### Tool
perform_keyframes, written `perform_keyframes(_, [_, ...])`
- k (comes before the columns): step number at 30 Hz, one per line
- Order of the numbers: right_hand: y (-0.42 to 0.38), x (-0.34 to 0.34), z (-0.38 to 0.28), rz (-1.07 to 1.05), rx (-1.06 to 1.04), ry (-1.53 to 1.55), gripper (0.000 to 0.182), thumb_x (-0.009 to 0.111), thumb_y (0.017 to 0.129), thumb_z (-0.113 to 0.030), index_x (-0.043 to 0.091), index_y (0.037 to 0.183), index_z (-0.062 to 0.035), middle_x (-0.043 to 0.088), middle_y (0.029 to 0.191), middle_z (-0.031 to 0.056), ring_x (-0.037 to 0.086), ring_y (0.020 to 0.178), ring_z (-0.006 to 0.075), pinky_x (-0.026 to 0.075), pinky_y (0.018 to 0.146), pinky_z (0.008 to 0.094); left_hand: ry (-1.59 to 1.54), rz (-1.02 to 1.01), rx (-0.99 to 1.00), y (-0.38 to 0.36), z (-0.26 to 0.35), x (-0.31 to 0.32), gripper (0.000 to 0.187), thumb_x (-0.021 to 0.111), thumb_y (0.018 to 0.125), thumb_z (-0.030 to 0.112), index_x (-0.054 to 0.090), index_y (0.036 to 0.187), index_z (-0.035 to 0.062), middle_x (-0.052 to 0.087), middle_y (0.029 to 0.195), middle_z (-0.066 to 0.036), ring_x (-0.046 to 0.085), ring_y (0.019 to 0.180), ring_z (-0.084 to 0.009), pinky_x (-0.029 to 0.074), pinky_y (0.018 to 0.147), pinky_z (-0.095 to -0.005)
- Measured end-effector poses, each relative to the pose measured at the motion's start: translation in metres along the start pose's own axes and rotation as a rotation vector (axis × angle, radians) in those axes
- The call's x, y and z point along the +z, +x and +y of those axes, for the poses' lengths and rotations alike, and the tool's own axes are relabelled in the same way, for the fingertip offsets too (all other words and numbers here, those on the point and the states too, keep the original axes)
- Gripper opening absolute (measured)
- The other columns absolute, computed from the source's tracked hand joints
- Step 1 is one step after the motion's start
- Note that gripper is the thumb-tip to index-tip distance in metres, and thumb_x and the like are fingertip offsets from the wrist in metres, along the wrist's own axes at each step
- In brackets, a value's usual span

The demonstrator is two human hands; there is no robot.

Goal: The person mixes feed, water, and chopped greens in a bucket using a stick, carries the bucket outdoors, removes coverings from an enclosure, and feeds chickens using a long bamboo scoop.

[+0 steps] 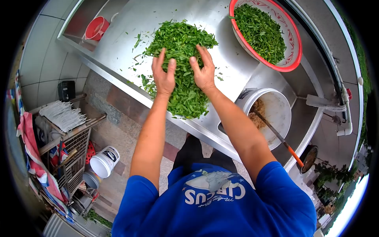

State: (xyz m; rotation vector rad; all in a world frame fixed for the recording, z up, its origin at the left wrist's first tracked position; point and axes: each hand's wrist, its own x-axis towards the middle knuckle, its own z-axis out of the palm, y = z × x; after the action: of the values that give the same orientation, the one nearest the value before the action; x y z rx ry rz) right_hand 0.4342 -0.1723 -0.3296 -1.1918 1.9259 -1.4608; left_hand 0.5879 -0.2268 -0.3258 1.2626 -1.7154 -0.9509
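A heap of chopped green leaves [183, 43] lies on the steel counter [118, 35], with loose bits scattered to its left. My left hand [164, 77] rests against the heap's left side, fingers apart and pointing away from me. On the opposite side, my right hand [203, 71] touches the leaves with its fingers stretched out. The fingertips of both hands are partly sunk in the greens. Up and to the right stands a red-rimmed white basin [292, 59] holding more chopped leaves [260, 33].
A white bucket [282, 102] with brownish crumbly stuff and an orange-tipped stick [290, 148] stands in the sink area right of me. A red scoop [96, 28] sits at the counter's far left. On the floor are a white pail [103, 162] and a rack [75, 154].
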Motion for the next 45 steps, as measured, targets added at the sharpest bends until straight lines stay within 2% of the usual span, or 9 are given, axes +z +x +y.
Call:
perform_keyframes(5, [0.008,0.019,-0.015,0.057,0.234,0.216,0.072,0.081,0.082,-0.045,0.066,0.126,0.0098,0.048,0.146,0.0371,0.049,0.139,0.0409,0.039,0.115,0.0423,-0.145,0.143,-0.171,0.002,0.026,0.022,0.071,0.074,0.089,0.053,0.062,0.136,0.0016,0.05,0.143,-0.031,0.041,0.138,-0.0447,0.032,0.116,-0.049])
perform_keyframes(10, [0.019,0.009,-0.025,-0.002,0.361,0.404,0.067,0.086,0.078,-0.034,0.066,0.124,0.0107,0.053,0.142,0.0358,0.048,0.14,0.0357,0.038,0.115,0.0385,-0.436,0.164,-0.229,0.001,0.037,0.032,0.039,0.073,0.094,0.031,0.072,0.113,-0.0029,0.07,0.119,-0.021,0.062,0.111,-0.0323,0.041,0.109,-0.0436])
perform_keyframes(20, [0.014,-0.026,-0.066,-0.061,0.313,0.502,0.062,0.086,0.077,-0.033,0.07,0.119,0.0101,0.055,0.14,0.034,0.053,0.136,0.0358,0.041,0.114,0.0387,-0.584,0.246,-0.249,-0.011,0.102,0.021,0.035,0.072,0.095,0.017,0.066,0.121,-0.0061,0.073,0.113,-0.012,0.066,0.1,-0.0191,0.052,0.09,-0.0319])
perform_keyframes(25, [0.003,-0.056,-0.079,-0.066,0.3,0.567,0.057,0.086,0.076,-0.033,0.073,0.116,0.0055,0.055,0.14,0.034,0.054,0.135,0.0368,0.043,0.111,0.0376,-0.465,0.236,-0.209,-0.031,0.151,0.022,0.032,0.072,0.095,0.015,0.066,0.12,-0.0054,0.073,0.113,-0.012,0.067,0.099,-0.0187,0.053,0.089,-0.0322])
perform_keyframes(33, [-0.058,-0.212,-0.097,0.119,0.217,0.553,0.037,0.083,0.083,-0.017,0.075,0.111,0.0052,0.075,0.108,0.0105,0.065,0.098,0.0125,0.051,0.092,0.0289,-0.51,0.058,-0.122,-0.116,0.236,0.094,0.028,0.069,0.096,0.017,0.071,0.116,-0.0029,0.071,0.114,-0.013,0.065,0.103,-0.0213,0.05,0.092,-0.0351])
perform_keyframes(38, [-0.109,-0.323,-0.06,0.166,0.344,0.407,0.034,0.079,0.088,-0.021,0.074,0.112,0.0026,0.076,0.101,0.0063,0.066,0.089,0.0094,0.054,0.083,0.0271,-0.355,-0.062,-0.017,-0.193,0.268,0.168,0.042,0.072,0.094,0.028,0.066,0.124,-0.0015,0.06,0.125,-0.027,0.055,0.118,-0.0375,0.04,0.106,-0.047])
perform_keyframes(40, [-0.128,-0.344,-0.016,0.112,0.404,0.342,0.034,0.077,0.089,-0.023,0.074,0.111,0.0033,0.076,0.099,0.0084,0.067,0.087,0.0125,0.054,0.08,0.0305,-0.333,-0.133,-0.032,-0.224,0.236,0.204,0.054,0.072,0.092,0.036,0.061,0.128,-0.0031,0.047,0.134,-0.034,0.052,0.119,-0.044,0.039,0.108,-0.0496])
perform_keyframes(43, [-0.151,-0.371,0.07,0.01,0.541,-0.274,0.035,0.074,0.09,-0.025,0.073,0.11,0.0047,0.076,0.096,0.0164,0.071,0.083,0.0237,0.055,0.081,0.0376,0.026,-0.461,-0.244,-0.235,0.177,0.233,0.069,0.068,0.091,0.049,0.06,0.132,-0.0063,0.058,0.131,-0.032,0.053,0.124,-0.0449,0.042,0.106,-0.0471])
perform_keyframes(45, [-0.154,-0.378,0.063,0.065,0.523,-0.195,0.031,0.071,0.091,-0.025,0.075,0.102,0.0039,0.075,0.09,0.0207,0.072,0.081,0.0304,0.055,0.08,0.0408,-0.068,-0.495,-0.352,-0.222,0.172,0.233,0.071,0.068,0.09,0.049,0.06,0.132,-0.0077,0.065,0.125,-0.029,0.06,0.12,-0.0415,0.044,0.105,-0.045])
